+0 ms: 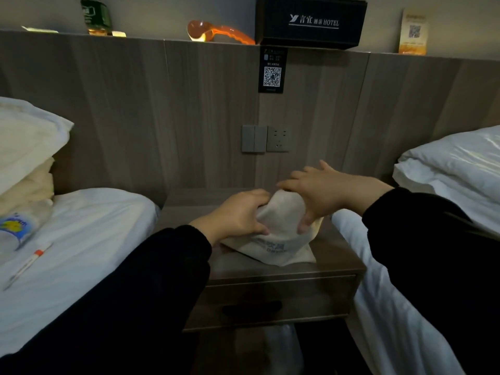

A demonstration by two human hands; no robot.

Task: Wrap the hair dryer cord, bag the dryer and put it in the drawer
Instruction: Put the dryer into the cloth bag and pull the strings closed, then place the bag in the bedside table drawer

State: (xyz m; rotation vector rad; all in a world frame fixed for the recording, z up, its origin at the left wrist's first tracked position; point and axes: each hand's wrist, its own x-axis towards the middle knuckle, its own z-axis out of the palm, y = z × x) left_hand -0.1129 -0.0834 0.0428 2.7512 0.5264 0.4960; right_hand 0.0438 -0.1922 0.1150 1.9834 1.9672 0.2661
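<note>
Leaning over the nightstand [335, 255] between the two beds, the person had both hands on a cream cloth bag [273, 234] that sat bunched on its top. The left hand [238, 215] gripped the bag's left side, fingers curled into the fabric. The right hand [322, 190] pinched its upper right part between thumb and fingers. The bag bulged, with blue print showing on its front, but the dryer itself was hidden from me. Below, the drawer [311, 299] was closed. On the left bed [94, 239] lay a water bottle [19, 228] and a pen [27, 263]. A wall socket [278, 140] sat on the panel behind, just beside a switch [253, 138].
</note>
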